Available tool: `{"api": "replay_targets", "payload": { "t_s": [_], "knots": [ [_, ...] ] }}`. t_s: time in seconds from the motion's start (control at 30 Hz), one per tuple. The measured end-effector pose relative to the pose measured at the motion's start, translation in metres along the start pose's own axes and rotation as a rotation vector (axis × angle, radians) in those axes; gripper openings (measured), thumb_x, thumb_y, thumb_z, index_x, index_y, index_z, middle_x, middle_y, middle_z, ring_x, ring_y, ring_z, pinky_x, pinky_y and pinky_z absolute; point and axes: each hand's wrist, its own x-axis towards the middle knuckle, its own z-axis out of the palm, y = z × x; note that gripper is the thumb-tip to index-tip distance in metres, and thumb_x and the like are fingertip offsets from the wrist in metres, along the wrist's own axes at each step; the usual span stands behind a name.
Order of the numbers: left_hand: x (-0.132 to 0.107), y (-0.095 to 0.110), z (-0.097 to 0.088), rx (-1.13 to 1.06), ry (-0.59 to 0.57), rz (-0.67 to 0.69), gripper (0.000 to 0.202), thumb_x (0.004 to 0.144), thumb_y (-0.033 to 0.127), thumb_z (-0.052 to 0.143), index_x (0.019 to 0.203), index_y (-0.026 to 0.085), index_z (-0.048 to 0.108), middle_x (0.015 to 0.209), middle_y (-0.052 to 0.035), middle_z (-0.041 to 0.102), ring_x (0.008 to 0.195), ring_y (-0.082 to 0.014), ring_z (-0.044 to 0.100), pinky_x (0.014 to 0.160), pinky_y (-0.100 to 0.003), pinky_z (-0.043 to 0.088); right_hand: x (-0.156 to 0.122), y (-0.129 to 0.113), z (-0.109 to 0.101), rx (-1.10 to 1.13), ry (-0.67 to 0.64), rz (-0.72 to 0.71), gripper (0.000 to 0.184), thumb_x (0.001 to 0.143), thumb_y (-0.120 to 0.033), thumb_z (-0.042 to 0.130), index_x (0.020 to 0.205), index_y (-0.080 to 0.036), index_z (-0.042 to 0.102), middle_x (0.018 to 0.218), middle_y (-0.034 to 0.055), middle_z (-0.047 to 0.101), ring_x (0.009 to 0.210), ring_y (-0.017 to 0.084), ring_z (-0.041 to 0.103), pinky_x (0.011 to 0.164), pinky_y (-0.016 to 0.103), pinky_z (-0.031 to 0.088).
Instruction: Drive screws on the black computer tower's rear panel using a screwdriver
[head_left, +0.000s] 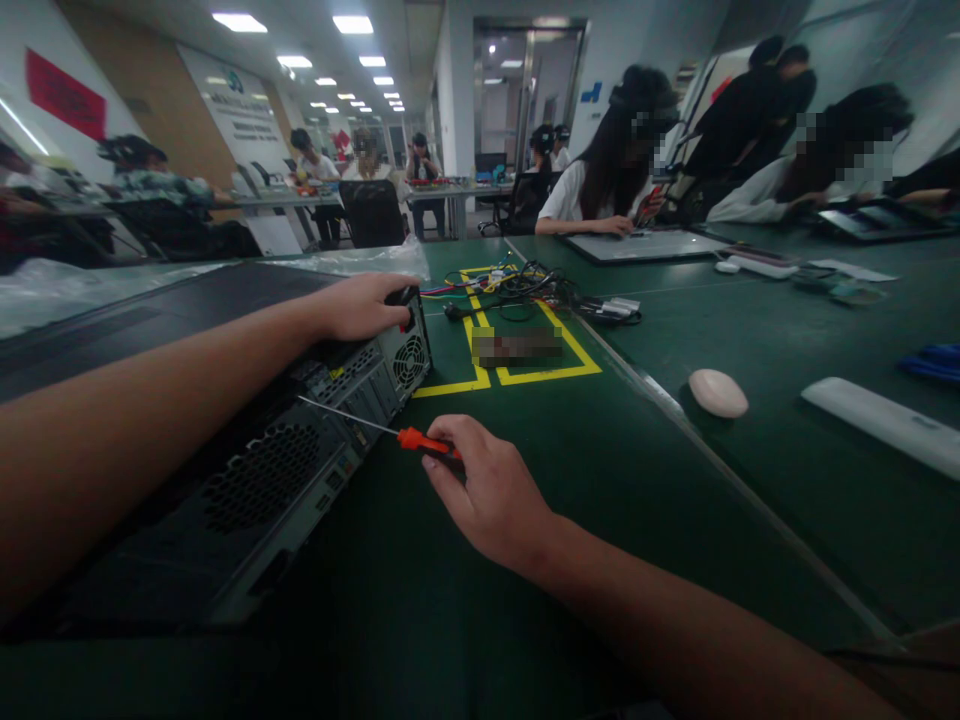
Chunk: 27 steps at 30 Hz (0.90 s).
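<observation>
A black desktop computer case [259, 490] lies at the left, its back panel with a round fan grille [409, 360] and a honeycomb vent facing me. My left hand [367, 305] is closed over the far corner of the case, its thumb on the back-panel side; some fingertips are hidden behind the edge. In my right hand [487, 485] is a screwdriver [415, 438] with an orange and black handle. Its long thin shaft points left, and the tip is at the back panel between the slots and the honeycomb vent. Whether the tip sits in a screw I cannot tell.
Tangled cables [532, 285] lie beyond the case by yellow tape marks [551, 376] on the green table [600, 470]. A pale oval mouse [718, 393] and a long white object [885, 420] are at the right. Several people sit at tables farther off.
</observation>
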Motion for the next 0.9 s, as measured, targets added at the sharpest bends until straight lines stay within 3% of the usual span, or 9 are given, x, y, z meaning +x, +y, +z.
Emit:
{"api": "replay_targets", "payload": {
  "t_s": [0.23,0.5,0.73,0.9],
  "knots": [
    [0.0020,-0.0017,0.0014,0.032,-0.007,0.005,0.082,0.084,0.052,0.047,0.161,0.025,0.059,0.157,-0.0083,0.070,0.142,-0.0320,0.066,0.121,-0.041,0.049,-0.0006,0.0005,0.0014,-0.009,0.017,-0.003,0.016,0.106,-0.020,0.060,0.122,-0.024,0.060,0.113,0.0052,0.073,0.092,0.021,0.069,0.080,0.036,0.050],
    [0.0002,0.0026,-0.0004,0.023,-0.024,-0.023,0.081,0.085,0.050,0.047,0.160,0.024,0.059,0.157,-0.0104,0.070,0.129,-0.0326,0.073,0.113,-0.042,0.056,0.0002,0.0005,0.0011,0.020,0.010,-0.002,0.015,0.107,-0.020,0.059,0.122,-0.023,0.060,0.110,0.0048,0.072,0.089,0.020,0.067,0.078,0.035,0.048],
    [0.0013,0.0014,0.0004,0.037,-0.013,-0.018,0.082,0.085,0.050,0.046,0.161,0.021,0.058,0.160,-0.0107,0.068,0.142,-0.0343,0.066,0.120,-0.044,0.051,0.0001,0.0006,0.0006,0.023,0.003,0.009,0.014,0.108,-0.022,0.059,0.122,-0.023,0.060,0.110,0.0046,0.072,0.089,0.019,0.066,0.078,0.036,0.048],
    [0.0018,-0.0003,0.0016,0.037,-0.004,0.004,0.078,0.086,0.049,0.047,0.159,0.024,0.060,0.155,-0.0090,0.072,0.140,-0.0334,0.067,0.122,-0.044,0.049,0.0003,0.0007,0.0005,0.031,-0.002,0.014,0.013,0.108,-0.021,0.060,0.121,-0.022,0.061,0.110,0.0050,0.071,0.088,0.019,0.065,0.078,0.036,0.047]
  ]
}}
